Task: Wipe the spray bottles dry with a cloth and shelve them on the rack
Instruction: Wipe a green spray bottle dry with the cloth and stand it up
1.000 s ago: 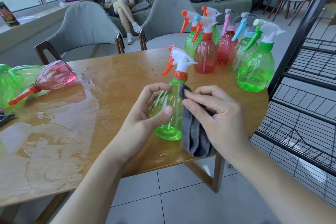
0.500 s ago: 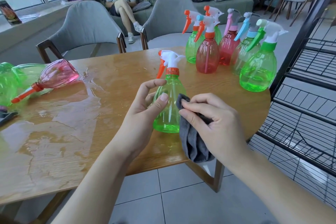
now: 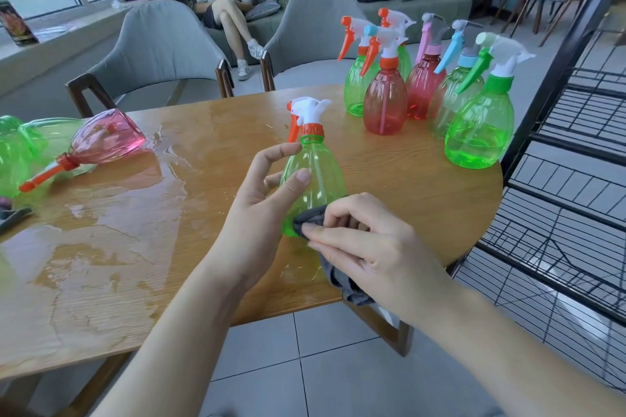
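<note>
Left hand point(image 3: 257, 200) grips a green spray bottle point(image 3: 313, 179) around its upper body: the thumb presses the near face and the index finger curls round the shoulder just below the orange collar. The other fingers are hidden behind the bottle, so how far round they reach cannot be told. The bottle stands close to upright, its long axis running from its base near the front edge of the worktop point(image 3: 389, 162) up to the white trigger head, which points away from the viewer and slightly left.

Right hand point(image 3: 369, 247) pinches a dark grey cloth point(image 3: 313, 218) between thumb and fingers and presses it against the lower near side of the same bottle, just beside the left hand. The rest of the cloth hangs below the palm, over the worktop's edge.

The black wire rack point(image 3: 576, 179) stands to the right, just beyond the worktop, on the side of the right hand. Shelving would likely carry the bottle rightward across the body.

Six more spray bottles point(image 3: 477, 132) stand upright in a cluster at the far right of the worktop, near the rack. At the far left a pink bottle point(image 3: 101, 140) lies on its side beside a puddle of water point(image 3: 128, 200).
</note>
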The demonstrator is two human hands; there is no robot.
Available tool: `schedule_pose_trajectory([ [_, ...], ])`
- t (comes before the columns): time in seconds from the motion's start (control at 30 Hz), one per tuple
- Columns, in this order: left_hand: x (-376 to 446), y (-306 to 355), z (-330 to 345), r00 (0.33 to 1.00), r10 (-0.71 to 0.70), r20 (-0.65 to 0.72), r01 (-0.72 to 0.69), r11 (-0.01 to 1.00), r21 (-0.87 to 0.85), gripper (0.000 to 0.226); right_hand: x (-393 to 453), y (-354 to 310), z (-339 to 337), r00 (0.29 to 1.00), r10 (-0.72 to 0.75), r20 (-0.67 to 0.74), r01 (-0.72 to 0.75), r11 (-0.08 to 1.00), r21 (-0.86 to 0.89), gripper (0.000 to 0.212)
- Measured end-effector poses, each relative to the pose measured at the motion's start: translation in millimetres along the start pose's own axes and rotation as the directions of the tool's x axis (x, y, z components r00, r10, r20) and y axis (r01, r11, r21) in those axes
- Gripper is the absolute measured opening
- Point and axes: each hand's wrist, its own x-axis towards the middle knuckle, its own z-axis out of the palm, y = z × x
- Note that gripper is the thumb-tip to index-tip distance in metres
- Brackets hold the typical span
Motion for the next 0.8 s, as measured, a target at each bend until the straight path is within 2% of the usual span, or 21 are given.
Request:
schedule_pose_trajectory([
  [0.07,0,0,-3,1.000,-0.002,-0.013,0.001,1.000,-0.023,0.038,-3,4,-2,1.000,-0.024,-0.004,0.024,1.000,-0.007,0.015],
  [0.2,-1,0,-7,0.999,-0.020,-0.026,0.018,0.996,-0.089,0.041,-7,15,-6,0.996,0.043,-0.077,-0.040,0.998,0.041,0.016],
  [0.33,-1,-1,-10,0.999,0.004,0.047,-0.001,0.997,-0.083,0.036,-6,18,-6,0.988,0.114,-0.104,-0.102,0.989,0.109,0.016],
  [0.63,-2,1,-14,0.975,0.053,0.216,-0.062,0.997,0.035,0.042,22,16,-15,0.945,0.252,-0.208,-0.231,0.965,0.122,0.015],
  [0.8,-2,0,-17,0.957,0.080,0.278,-0.112,0.989,0.099,0.038,28,23,-20,0.897,0.399,-0.192,-0.344,0.900,0.267,0.016],
])
